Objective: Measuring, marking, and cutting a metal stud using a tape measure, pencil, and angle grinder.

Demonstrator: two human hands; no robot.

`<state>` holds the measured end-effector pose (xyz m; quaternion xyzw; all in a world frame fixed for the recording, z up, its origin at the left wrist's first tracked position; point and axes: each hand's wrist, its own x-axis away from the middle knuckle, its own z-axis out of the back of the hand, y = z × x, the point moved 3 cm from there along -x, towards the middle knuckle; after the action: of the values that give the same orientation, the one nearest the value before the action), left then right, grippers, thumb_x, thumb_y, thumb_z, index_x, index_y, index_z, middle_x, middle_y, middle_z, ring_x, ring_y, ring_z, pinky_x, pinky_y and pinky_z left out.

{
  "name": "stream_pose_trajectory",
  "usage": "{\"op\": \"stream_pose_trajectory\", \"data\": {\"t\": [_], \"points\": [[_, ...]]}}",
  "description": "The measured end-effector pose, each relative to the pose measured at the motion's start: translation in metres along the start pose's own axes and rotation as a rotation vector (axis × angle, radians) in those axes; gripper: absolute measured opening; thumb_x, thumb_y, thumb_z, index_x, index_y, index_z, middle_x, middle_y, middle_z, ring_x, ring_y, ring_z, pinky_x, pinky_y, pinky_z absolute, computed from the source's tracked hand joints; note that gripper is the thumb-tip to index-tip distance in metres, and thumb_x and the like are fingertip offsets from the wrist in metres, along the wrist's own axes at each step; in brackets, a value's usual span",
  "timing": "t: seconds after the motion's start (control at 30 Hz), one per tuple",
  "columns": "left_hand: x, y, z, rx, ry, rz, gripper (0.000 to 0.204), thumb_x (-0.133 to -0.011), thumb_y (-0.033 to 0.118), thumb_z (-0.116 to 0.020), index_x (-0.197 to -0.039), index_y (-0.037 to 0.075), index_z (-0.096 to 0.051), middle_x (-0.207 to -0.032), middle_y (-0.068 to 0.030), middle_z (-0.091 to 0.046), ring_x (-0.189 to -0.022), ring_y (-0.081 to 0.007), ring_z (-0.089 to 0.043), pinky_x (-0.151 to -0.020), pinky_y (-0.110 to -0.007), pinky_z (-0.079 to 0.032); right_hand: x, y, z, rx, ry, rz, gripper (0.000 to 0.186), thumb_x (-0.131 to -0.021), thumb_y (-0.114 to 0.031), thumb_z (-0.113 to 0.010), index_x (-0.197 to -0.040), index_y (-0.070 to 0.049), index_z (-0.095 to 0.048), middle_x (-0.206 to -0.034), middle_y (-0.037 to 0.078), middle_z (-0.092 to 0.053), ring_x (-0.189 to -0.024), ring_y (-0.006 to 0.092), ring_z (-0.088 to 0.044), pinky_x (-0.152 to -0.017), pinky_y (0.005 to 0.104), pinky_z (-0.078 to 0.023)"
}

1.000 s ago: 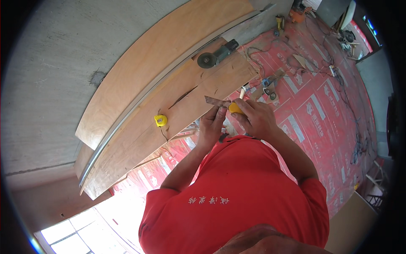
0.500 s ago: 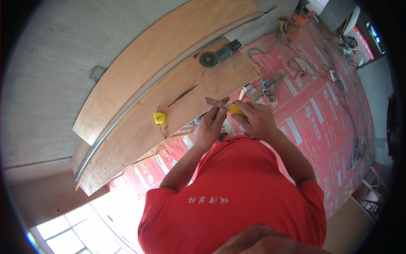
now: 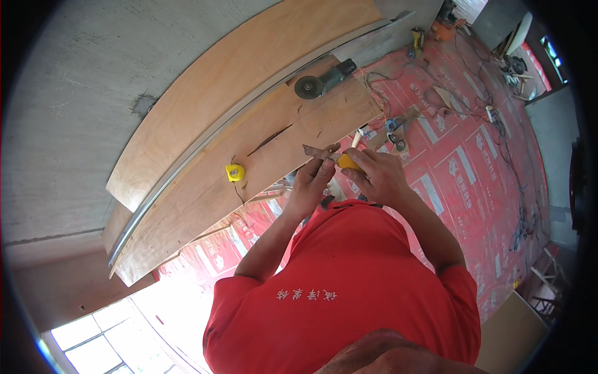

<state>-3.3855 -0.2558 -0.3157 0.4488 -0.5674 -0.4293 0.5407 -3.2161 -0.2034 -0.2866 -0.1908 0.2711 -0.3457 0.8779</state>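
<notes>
Landmark: yellow tape measure (image 3: 235,172) lying on the lower plywood sheet (image 3: 205,193).

Nearest, right of the tape measure: left hand (image 3: 309,181) and right hand (image 3: 377,174), raised in front of the red shirt (image 3: 339,293). Left hand grip closed, fingertips pinching a thin flat strip (image 3: 316,151) that pokes out toward the tape measure. Right hand grip wrapped around a yellow-handled tool (image 3: 347,163), mostly hidden; can't tell its kind. The two items meet between the hands.

Since a second ago: hands and strip in nearly the same pose, only the view shifted a bit. Judgement: fine work on the strip ongoing, nothing set down.

Farther, up-right of the tape measure: angle grinder (image 3: 319,81) on the same sheet. Beyond: upper plywood sheet (image 3: 224,93), concrete floor (image 3: 75,112). Far right: red floor covering (image 3: 473,156) with cables and small tools.
</notes>
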Motion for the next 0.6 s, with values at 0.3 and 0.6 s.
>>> {"op": "stream_pose_trajectory", "data": {"t": [0.3,0.6], "points": [[0.001,-0.001,0.002,-0.169,0.048,-0.09,0.038,-0.102,0.024,-0.048,-0.132,0.001,-0.052,-0.118,-0.009,-0.061,-0.105,-0.013,-0.056,-0.091,-0.028,-0.045,0.001,-0.002,-0.001,0.046,0.048,0.043,0.037,-0.086,-0.029,-0.065,-0.113,-0.003,-0.059,-0.082,0.008,-0.063,-0.068,0.0263,-0.063,-0.055,0.0381,-0.047],[-0.002,-0.008,0.001,-0.115,0.082,-0.235,0.038,-0.102,0.024,-0.049,-0.131,-0.001,-0.052,-0.119,-0.0092,-0.061,-0.101,-0.0108,-0.056,-0.09,-0.027,-0.045,-0.002,-0.006,0.004,0.035,0.055,0.043,0.037,-0.088,-0.031,-0.063,-0.114,-0.005,-0.059,-0.083,0.007,-0.062,-0.068,0.0259,-0.063,-0.056,0.0381,-0.047]]}}
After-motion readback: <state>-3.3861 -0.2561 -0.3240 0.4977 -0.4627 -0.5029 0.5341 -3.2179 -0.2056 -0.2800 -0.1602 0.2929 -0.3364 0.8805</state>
